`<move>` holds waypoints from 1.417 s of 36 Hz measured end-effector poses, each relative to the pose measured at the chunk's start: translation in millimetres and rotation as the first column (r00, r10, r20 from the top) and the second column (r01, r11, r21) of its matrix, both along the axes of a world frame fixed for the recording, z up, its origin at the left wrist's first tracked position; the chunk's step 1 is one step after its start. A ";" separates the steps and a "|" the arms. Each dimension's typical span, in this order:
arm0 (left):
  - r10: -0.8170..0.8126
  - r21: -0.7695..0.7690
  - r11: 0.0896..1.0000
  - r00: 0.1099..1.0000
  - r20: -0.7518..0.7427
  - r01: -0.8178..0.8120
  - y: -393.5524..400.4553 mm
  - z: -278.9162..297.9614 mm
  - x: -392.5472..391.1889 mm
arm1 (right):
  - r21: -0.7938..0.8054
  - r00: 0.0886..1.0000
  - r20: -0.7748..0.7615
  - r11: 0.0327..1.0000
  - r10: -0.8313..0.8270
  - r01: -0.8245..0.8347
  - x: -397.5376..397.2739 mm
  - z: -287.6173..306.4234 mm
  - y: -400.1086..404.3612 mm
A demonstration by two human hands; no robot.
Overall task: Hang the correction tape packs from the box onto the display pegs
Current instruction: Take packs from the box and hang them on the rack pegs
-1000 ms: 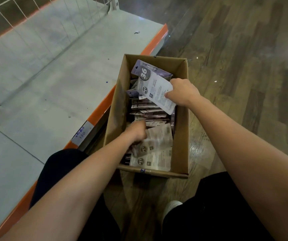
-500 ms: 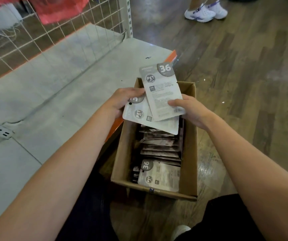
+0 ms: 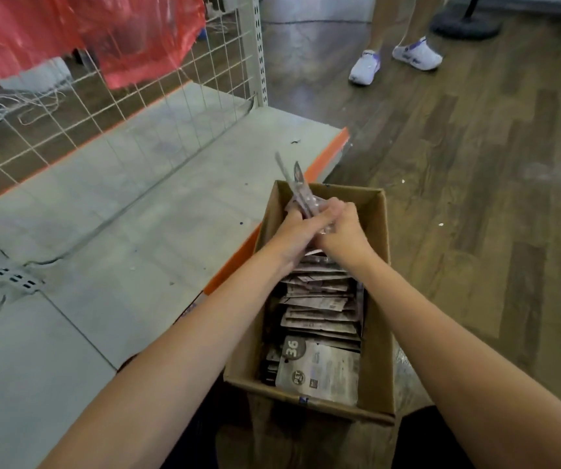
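Landmark: cardboard box point(image 3: 379, 319) on the wood floor point(image 3: 475, 164), against the shelf's orange edge point(image 3: 235, 257).

Both hands meet above the box's far end. Left hand point(image 3: 294, 231) and right hand point(image 3: 341, 231), fingers curled, clamp a small stack of correction tape packs point(image 3: 301, 194) between them. Half a second ago the packs lay fanned, printed faces up; now they stand edge-on, squared together, tips past the box's far wall.

More packs fill the box; one marked "36" point(image 3: 319, 372) lies at the near end.

Left of the box: grey shelf base point(image 3: 120, 231), wire grid point(image 3: 103, 106). Beyond the box: someone's white shoes point(image 3: 394, 60).
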State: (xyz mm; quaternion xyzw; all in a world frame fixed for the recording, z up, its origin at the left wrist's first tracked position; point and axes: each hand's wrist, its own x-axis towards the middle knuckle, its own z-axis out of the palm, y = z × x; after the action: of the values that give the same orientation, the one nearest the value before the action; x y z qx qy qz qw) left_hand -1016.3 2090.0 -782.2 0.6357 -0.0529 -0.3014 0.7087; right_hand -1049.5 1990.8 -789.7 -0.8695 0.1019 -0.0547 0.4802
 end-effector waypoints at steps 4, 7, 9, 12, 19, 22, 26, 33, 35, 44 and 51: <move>0.164 -0.159 0.972 0.983 -0.084 -0.175 18.2 -1.5 15.0 | 0.326 0.995 0.008 0.940 0.100 -0.097 -5.0 16.9 2.6; 0.258 -0.179 0.943 0.956 -0.140 -0.281 38.6 -5.7 27.1 | 0.535 0.997 0.047 0.842 0.053 -0.070 -3.4 22.8 -3.1; 0.276 -0.172 0.939 0.952 -0.132 -0.297 48.0 -9.2 31.9 | 0.576 0.997 0.024 0.816 -0.068 0.042 -0.4 18.4 -5.5; 0.273 -0.173 0.941 0.955 -0.119 -0.291 54.9 -8.8 32.5 | 0.524 0.969 0.005 0.826 -0.246 0.207 4.8 8.1 -8.2; 0.227 -0.193 0.951 0.970 -0.088 -0.240 58.8 0.0 30.0 | 0.643 0.995 -0.079 0.759 -0.062 0.099 8.1 5.0 3.4; 0.223 -0.209 0.950 0.973 -0.067 -0.232 60.4 5.7 30.3 | 0.665 0.999 -0.003 0.746 -0.051 0.040 6.3 11.8 9.5; 0.231 -0.189 0.954 0.973 -0.025 -0.231 67.0 11.9 31.3 | 0.685 0.998 0.031 0.729 -0.054 0.018 6.5 15.3 12.5; 0.293 -0.102 0.951 0.956 0.001 -0.291 84.3 21.8 31.4 | 0.717 0.983 0.018 0.687 -0.183 0.115 11.2 17.0 13.6; 0.298 -0.086 0.951 0.955 0.001 -0.297 90.5 27.6 32.3 | 0.720 0.986 0.032 0.688 -0.163 0.091 11.2 19.3 15.2; 0.341 -0.161 0.932 0.937 0.079 -0.326 113.8 98.0 50.1 | 0.740 0.991 0.125 0.670 -0.048 -0.061 36.7 84.0 32.2; 0.398 -0.238 0.909 0.881 0.255 -0.342 136.2 179.7 65.3 | 0.685 0.966 0.259 0.701 0.025 -0.201 70.6 172.8 44.9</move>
State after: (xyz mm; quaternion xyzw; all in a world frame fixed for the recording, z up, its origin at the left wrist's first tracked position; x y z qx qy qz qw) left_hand -950.9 2226.1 -602.4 0.6031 -0.0640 -0.0545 0.7932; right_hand -978.9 2035.6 -616.9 -0.6120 0.0049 -0.0820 0.7866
